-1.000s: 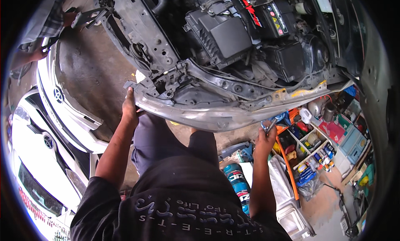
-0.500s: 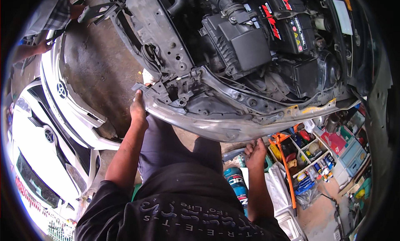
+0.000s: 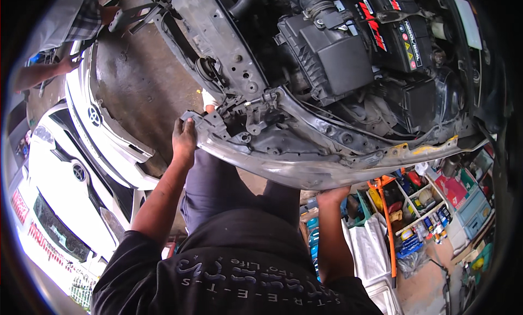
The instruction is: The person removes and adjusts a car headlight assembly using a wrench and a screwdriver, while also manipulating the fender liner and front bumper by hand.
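Observation:
A long headlight [image 3: 297,172] with a clear, greyish lens lies along the front corner of a car with its engine bay exposed. My left hand [image 3: 184,140] is closed on the headlight's narrow inner end, fingers over a grey tab. Farther right, my right hand [image 3: 333,195] touches the headlight's lower outer edge, and its fingers are hidden beneath. Behind the lens run the dark fender rail and a metal front crossmember [image 3: 231,48].
An air filter box [image 3: 340,64] and a battery [image 3: 400,40] fill the bay. Left lie a detached white bumper [image 3: 103,127] and a white car [image 3: 68,179]. Another person's hand [image 3: 68,64] is at the bumper's far end. An orange-handled tool [image 3: 388,222] and tool trays [image 3: 417,198] stand right.
My right hand has risen from just below the headlight, where its fingers were curled, to meet its lower edge. My left hand stays at the inner end, its fingers slightly shifted.

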`<action>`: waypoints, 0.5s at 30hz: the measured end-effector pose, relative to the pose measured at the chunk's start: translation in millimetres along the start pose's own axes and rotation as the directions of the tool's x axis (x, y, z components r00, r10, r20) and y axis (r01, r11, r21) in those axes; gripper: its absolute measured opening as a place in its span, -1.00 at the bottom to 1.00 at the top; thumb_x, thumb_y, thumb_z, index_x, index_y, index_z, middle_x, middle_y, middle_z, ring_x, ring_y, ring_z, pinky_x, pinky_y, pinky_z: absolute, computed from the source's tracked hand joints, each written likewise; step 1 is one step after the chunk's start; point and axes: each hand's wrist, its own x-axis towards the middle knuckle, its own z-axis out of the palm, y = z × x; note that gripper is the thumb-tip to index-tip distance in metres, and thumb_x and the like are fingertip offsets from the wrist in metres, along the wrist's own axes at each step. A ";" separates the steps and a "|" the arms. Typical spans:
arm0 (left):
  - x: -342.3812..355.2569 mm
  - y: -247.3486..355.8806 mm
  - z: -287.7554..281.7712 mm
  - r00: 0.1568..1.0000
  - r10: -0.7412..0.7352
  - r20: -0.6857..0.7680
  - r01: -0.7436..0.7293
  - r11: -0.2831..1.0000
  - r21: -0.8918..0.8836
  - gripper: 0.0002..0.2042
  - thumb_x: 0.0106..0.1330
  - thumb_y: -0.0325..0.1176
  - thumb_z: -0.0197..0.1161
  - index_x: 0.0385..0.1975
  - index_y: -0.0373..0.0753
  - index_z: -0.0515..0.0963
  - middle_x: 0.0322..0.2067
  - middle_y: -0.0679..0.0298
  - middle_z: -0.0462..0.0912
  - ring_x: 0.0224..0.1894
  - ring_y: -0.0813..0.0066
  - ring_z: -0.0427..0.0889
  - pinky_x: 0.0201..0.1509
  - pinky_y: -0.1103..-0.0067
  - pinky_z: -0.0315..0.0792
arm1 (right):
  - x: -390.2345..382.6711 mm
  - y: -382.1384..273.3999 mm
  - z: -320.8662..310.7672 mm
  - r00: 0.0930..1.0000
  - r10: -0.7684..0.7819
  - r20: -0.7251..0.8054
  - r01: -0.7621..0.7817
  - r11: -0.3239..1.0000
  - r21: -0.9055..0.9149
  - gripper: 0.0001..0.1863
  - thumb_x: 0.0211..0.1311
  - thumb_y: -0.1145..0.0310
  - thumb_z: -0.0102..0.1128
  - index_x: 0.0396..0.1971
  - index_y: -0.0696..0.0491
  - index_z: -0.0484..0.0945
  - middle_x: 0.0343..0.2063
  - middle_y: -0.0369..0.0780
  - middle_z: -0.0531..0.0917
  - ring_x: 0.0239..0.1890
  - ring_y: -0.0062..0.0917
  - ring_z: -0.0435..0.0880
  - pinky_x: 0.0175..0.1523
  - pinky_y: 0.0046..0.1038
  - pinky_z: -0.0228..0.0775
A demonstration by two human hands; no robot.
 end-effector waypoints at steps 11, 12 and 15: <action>10.3 32.9 8.4 1.000 -0.024 -0.001 0.024 1.000 0.009 -0.52 0.57 -0.18 0.14 0.29 -0.42 0.37 0.10 0.04 0.62 0.08 0.37 0.59 0.19 0.52 0.43 | -8.3 3.9 -3.6 0.993 -0.037 -0.109 0.037 0.999 0.002 -0.31 0.41 -0.24 -0.09 0.27 -0.01 0.49 0.23 -0.19 0.57 0.30 -0.25 0.51 0.43 -0.16 0.30; 10.0 36.6 9.9 1.000 -0.005 -0.029 0.005 1.000 0.005 -0.54 0.58 -0.18 0.13 0.27 -0.41 0.38 0.06 0.06 0.63 0.05 0.39 0.58 0.17 0.52 0.43 | -7.4 2.9 -5.1 0.994 -0.036 -0.105 0.036 0.999 0.002 -0.31 0.41 -0.24 -0.09 0.27 -0.01 0.49 0.23 -0.19 0.57 0.30 -0.25 0.51 0.43 -0.16 0.30; -2.0 47.9 16.5 0.998 -0.056 0.002 0.057 0.998 -0.029 -0.62 0.59 -0.18 0.10 0.22 -0.32 0.42 -0.03 0.12 0.64 -0.01 0.40 0.55 0.13 0.51 0.42 | -10.9 -0.6 -4.3 0.996 0.000 -0.084 0.004 0.999 0.043 -0.31 0.41 -0.23 -0.12 0.26 0.00 0.49 0.23 -0.19 0.57 0.31 -0.26 0.50 0.45 -0.16 0.27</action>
